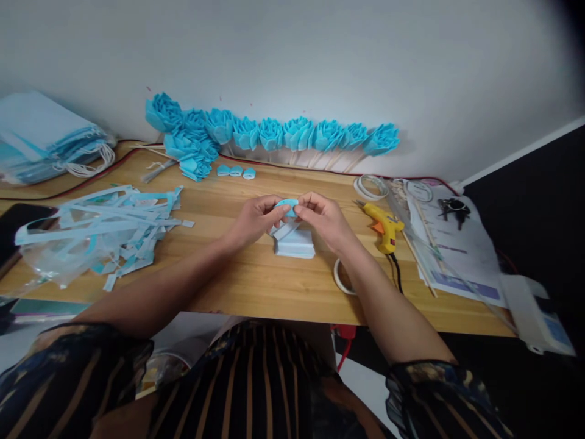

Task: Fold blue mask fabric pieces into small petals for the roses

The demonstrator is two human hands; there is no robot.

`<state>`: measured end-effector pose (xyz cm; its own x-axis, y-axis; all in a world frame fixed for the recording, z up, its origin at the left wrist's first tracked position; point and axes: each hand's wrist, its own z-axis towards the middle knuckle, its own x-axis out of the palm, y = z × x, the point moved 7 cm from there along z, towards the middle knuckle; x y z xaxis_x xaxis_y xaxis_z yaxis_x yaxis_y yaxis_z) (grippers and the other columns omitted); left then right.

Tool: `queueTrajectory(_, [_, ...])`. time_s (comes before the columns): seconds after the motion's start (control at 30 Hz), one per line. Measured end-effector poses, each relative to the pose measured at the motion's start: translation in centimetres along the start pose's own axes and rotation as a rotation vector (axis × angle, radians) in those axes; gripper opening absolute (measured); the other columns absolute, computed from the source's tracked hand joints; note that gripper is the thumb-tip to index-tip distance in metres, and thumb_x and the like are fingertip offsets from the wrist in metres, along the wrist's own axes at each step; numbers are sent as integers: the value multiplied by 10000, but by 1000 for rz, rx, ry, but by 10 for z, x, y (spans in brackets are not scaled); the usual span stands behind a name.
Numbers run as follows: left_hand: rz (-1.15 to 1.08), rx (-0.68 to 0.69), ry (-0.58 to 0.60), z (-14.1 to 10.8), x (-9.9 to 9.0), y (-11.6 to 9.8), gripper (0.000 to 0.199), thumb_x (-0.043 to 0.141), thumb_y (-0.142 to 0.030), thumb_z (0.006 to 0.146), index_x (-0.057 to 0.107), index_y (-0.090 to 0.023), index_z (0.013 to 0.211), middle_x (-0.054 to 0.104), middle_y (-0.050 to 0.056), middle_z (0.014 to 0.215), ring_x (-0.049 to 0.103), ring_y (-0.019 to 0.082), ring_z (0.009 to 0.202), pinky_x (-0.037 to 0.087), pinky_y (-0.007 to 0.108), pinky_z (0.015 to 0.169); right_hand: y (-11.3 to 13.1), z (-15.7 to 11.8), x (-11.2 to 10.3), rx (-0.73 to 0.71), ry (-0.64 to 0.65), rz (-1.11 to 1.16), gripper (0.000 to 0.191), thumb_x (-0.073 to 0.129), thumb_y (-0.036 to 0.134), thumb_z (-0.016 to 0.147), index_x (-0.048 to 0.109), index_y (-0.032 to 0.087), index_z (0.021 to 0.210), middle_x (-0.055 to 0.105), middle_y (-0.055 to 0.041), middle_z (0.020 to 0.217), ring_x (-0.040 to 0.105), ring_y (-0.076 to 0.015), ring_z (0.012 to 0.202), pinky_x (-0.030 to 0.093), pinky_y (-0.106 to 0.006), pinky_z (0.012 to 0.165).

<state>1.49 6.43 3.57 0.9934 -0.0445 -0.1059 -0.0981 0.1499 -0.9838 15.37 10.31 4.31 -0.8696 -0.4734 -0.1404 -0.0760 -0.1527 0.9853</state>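
Note:
Between my two hands, over the middle of the table, is a small blue fabric piece (287, 205) with a curved upper edge. My left hand (260, 218) pinches its left side, and my right hand (321, 214) pinches the right side. Just below them lies a stack of pale cut fabric pieces (295, 245), the top one askew. Three small folded blue petals (236, 171) sit in a row behind, to the left. Along the wall stand several blue fabric flowers (298, 133) on thin sticks.
At left lie a heap of blue and white scraps (132, 225), a phone (21, 228) and a bagged stack of sheets (41, 137). To the right are a yellow glue gun (384, 227), tape rolls (370, 188), a paper sheet (475, 253) and keys (454, 207). Another tape ring (339, 277) lies by my right forearm.

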Motion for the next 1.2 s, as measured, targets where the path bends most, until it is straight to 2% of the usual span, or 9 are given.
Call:
queueTrajectory(0.2, [-3, 67, -94, 1, -8, -4, 323, 669, -469, 822, 642, -158, 740, 599, -13, 666, 513, 95, 610, 398, 220, 576, 2, -1, 0, -62, -9, -168, 176, 665, 356, 782, 593, 195, 786, 517, 43, 685, 455, -104, 630, 354, -258, 604])
queueTrajectory(0.47, [-83, 74, -72, 4, -6, 0, 250, 754, -367, 748, 650, -141, 768, 646, -2, 710, 560, 95, 644, 437, 224, 620, 6, -2, 4, -78, -15, -270, 147, 642, 334, 754, 604, 193, 759, 566, 22, 686, 479, -118, 639, 368, -270, 611])
queueTrajectory(0.53, [-114, 80, -55, 4, -5, 0, 276, 770, -385, 750, 652, -137, 780, 636, -6, 694, 555, 86, 606, 446, 217, 593, 4, -1, 4, -66, -9, -247, 157, 647, 344, 754, 601, 193, 754, 552, 27, 674, 472, -114, 632, 365, -267, 604])
queueTrajectory(0.63, [-157, 41, -17, 4, -4, 4, 370, 727, -500, 807, 667, -137, 843, 629, -4, 653, 568, 93, 551, 461, 219, 540, 2, 0, 1, -56, -22, -184, 176, 657, 356, 754, 587, 195, 741, 515, 39, 653, 449, -107, 614, 352, -260, 587])
queueTrajectory(0.73, [-191, -4, -5, 4, -4, 8, 481, 625, -608, 867, 682, -140, 961, 649, 19, 648, 617, 120, 562, 484, 227, 529, 1, 1, -3, -60, -58, -123, 183, 672, 358, 748, 588, 195, 750, 513, 40, 660, 456, -107, 619, 361, -259, 594])
queueTrajectory(0.83, [-209, -30, -25, 5, -5, 10, 498, 619, -623, 864, 677, -140, 973, 662, 33, 657, 633, 127, 575, 492, 226, 528, 1, 1, -5, -66, -78, -100, 178, 681, 352, 748, 592, 198, 753, 521, 36, 671, 465, -110, 631, 373, -258, 602])
queueTrajectory(1.03, [-181, -72, -72, 7, -7, 16, 331, 780, -439, 761, 641, -155, 860, 646, -16, 611, 567, 85, 506, 428, 188, 478, 3, 1, -3, -78, -78, -114, 168, 669, 342, 757, 579, 201, 738, 497, 45, 652, 438, -103, 609, 352, -253, 581])
queueTrajectory(1.2, [-180, -108, -74, 7, -7, 18, 219, 762, -318, 776, 627, -147, 797, 640, -24, 586, 544, 71, 477, 429, 187, 487, 1, 1, -3, -63, -77, -126, 166, 674, 340, 746, 591, 197, 752, 508, 46, 654, 439, -100, 605, 349, -255, 578])
